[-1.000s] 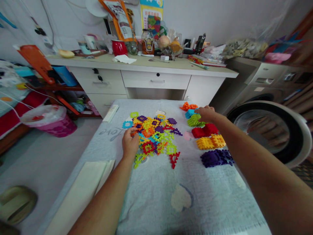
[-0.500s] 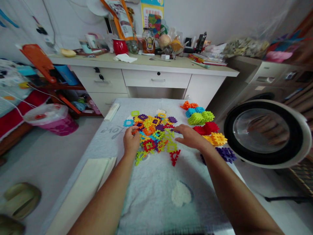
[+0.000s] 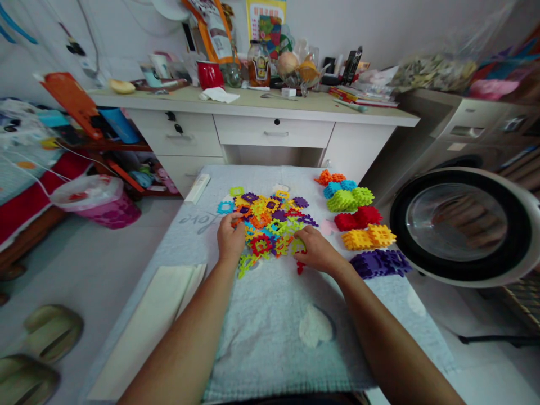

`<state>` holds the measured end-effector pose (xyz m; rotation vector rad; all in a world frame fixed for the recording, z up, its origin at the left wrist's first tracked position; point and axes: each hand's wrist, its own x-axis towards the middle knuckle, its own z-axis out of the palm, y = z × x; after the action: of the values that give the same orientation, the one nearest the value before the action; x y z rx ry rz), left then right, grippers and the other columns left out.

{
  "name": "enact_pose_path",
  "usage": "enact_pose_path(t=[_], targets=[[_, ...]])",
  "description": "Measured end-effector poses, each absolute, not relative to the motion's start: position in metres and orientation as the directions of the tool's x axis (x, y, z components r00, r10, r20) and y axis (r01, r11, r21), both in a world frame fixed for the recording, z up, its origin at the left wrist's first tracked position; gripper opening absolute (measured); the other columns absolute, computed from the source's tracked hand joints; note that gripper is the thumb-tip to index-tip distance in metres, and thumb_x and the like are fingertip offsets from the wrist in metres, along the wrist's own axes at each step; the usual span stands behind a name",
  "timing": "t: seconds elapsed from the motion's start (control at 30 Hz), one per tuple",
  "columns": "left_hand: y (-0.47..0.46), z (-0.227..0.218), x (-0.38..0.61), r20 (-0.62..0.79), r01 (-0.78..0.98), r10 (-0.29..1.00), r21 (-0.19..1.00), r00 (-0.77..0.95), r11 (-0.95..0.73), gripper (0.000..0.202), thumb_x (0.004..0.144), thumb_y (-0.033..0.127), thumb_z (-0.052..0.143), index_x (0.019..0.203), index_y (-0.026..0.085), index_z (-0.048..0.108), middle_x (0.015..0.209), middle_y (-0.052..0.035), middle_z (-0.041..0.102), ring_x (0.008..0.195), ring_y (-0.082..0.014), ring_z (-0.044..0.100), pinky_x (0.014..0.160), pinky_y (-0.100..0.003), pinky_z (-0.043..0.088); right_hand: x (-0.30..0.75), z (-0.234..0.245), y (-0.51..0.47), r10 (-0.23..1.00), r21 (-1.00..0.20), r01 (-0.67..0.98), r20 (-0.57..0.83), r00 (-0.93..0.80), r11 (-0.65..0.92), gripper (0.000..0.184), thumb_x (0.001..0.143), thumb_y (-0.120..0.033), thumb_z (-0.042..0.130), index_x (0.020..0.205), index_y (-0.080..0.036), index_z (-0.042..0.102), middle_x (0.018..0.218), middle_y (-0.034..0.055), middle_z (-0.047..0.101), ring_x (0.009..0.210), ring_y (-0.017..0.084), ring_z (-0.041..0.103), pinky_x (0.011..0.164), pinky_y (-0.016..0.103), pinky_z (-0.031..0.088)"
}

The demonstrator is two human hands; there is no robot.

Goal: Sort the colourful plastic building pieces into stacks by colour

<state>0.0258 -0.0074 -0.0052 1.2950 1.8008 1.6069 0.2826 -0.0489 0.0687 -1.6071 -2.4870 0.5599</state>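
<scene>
A loose pile of colourful toothed plastic building pieces (image 3: 278,215) lies mid-table. At its left edge, my left hand (image 3: 231,238) has its fingers curled, with an orange building piece (image 3: 237,221) showing between thumb and index finger. My right hand (image 3: 317,248) is at the near right side of the pile, its thumb and fingers closed on a yellow-green square building piece (image 3: 298,246). Partly hidden under that hand is a red triangular piece (image 3: 300,268). Along the right side, pieces are grouped by colour: orange, blue, green, red, yellow (image 3: 369,237) and purple (image 3: 381,264).
A pale cloth (image 3: 261,337) covers the table. Long whitish boards (image 3: 147,326) lie along its left edge, with a small white box (image 3: 197,189) farther back. Behind stands a cluttered white desk (image 3: 274,130). A washing machine's round door (image 3: 458,225) hangs open on the right.
My right hand has moved nearer and slightly left, from the pile's right edge onto the yellow-green square piece. My left hand stays at the pile's left edge. The view has shifted slightly.
</scene>
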Motion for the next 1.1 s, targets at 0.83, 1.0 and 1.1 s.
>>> enact_pose_path(t=[0.83, 1.0, 1.1], targets=[[-0.007, -0.005, 0.026, 0.265, 0.37, 0.836, 0.926, -0.481, -0.081, 0.026, 0.074, 0.021, 0.055, 0.096, 0.023, 0.067, 0.099, -0.0023, 0.071, 0.092, -0.0191, 0.065, 0.091, -0.033, 0.051, 0.286, 0.048, -0.047, 0.854, -0.478, 0.724, 0.128, -0.504, 0.498, 0.028, 0.072, -0.028, 0.079, 0.088, -0.02, 0.056, 0.106, 0.0085, 0.058, 0.1, 0.025, 0.053, 0.089, 0.037, 0.043], [-0.008, -0.004, 0.026, 0.262, 0.362, 0.834, 0.929, -0.486, -0.081, 0.026, 0.073, 0.02, 0.055, 0.095, 0.023, 0.067, 0.099, -0.0024, 0.071, 0.094, -0.0196, 0.066, 0.093, -0.034, 0.051, 0.297, 0.063, -0.05, 0.831, -0.481, 0.721, 0.028, -0.556, 0.499, 0.043, 0.074, -0.034, 0.079, 0.11, -0.018, 0.06, 0.121, 0.0122, 0.058, 0.112, 0.027, 0.052, 0.099, 0.04, 0.041], [-0.008, -0.005, 0.026, 0.268, 0.367, 0.833, 0.926, -0.484, -0.085, 0.026, 0.073, 0.02, 0.055, 0.095, 0.023, 0.068, 0.099, -0.0024, 0.071, 0.095, -0.0199, 0.067, 0.094, -0.034, 0.051, 0.298, 0.066, -0.05, 0.833, -0.41, 0.762, -0.008, -0.553, 0.502, 0.056, 0.076, -0.024, 0.073, 0.13, -0.018, 0.057, 0.132, 0.0148, 0.054, 0.119, 0.029, 0.05, 0.103, 0.042, 0.039]])
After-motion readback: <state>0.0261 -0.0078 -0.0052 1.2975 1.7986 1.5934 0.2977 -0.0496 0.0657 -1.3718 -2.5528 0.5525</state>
